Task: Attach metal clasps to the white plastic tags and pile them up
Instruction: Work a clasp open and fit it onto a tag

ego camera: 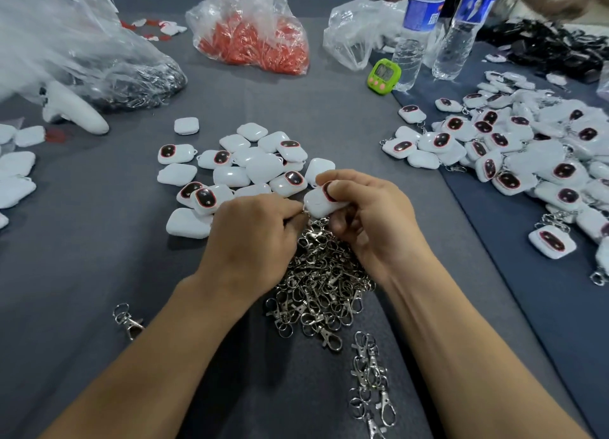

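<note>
- The left hand (250,237), at the centre of the frame, has its grip closed. The fingers curl inward and hide their own tips. Only a glint of a silver metal clasp (305,212) shows where they pinch against the tag's lower-left corner.
- The right hand (372,221) grips a rounded square white plastic tag (318,203) between thumb and curled fingers. The thumb covers most of the tag's dark, red-rimmed oval window.
- The held tag hangs just above the far edge of a heap of loose silver swivel clasps (323,280) on the grey cloth-covered counter (82,241). The hands hide the heap's upper part.
- Just beyond the hands lies a cluster of loose white tags (250,168). Some lie window-up and others show a plain glossy back.
- On the right of the frame is a larger spread of white tags with clasps attached (527,155), cut off by the right edge.
- A single clasp (128,320) lies alone at lower left. A string of clasps (372,382) runs off the bottom edge.
- In the upper left, a crumpled clear plastic bag (82,43) blurs its dark contents.
- At top centre, another clear bag holds red pieces (253,40) too small to make out.
- The digits on the green timer (384,76) are unreadable. Beside it, two clear water bottles (415,33) are cut off at the top.
</note>
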`<state>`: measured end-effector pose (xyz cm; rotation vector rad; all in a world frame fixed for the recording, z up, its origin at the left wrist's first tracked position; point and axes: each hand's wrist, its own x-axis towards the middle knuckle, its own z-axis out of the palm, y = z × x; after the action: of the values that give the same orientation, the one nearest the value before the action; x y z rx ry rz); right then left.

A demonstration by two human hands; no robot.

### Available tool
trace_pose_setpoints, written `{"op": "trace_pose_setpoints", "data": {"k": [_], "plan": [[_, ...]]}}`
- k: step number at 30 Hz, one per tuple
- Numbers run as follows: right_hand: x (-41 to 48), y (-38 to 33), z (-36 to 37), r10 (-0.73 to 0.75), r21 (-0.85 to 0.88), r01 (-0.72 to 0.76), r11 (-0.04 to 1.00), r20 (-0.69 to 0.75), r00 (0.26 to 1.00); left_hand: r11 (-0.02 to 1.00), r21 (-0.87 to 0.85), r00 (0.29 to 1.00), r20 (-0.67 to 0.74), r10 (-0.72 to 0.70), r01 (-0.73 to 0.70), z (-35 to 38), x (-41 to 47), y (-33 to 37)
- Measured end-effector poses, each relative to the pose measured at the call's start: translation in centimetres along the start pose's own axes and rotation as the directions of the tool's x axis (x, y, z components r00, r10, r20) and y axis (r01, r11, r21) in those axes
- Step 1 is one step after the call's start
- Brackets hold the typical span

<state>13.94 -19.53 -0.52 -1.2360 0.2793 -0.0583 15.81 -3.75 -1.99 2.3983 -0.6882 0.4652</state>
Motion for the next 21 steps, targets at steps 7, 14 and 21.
{"op": "trace_pose_setpoints", "data": {"k": [7, 14, 21], "plan": [[0.0, -0.3, 0.1, 0.022, 0.043, -0.024, 0.999, 0.033, 0.999, 0.925, -0.332, 0.981, 0.021, -0.191, 0.187, 0.2, 0.4, -0.5], [-0.2, -0.3, 0.2, 0.031, 0.144, -0.04, 0.989, 0.069, 0.997, 0.619, -0.709, 0.937, 0.192, -0.291, 0.338, 0.2, 1.0, -0.2], [-0.2, 0.2, 0.5, -0.055, 0.017, 0.055, 0.998, -0.011, 0.998, 0.982, -0.189, 1.0, -0.02, -0.021, 0.016, 0.2, 0.2, -0.5]]}}
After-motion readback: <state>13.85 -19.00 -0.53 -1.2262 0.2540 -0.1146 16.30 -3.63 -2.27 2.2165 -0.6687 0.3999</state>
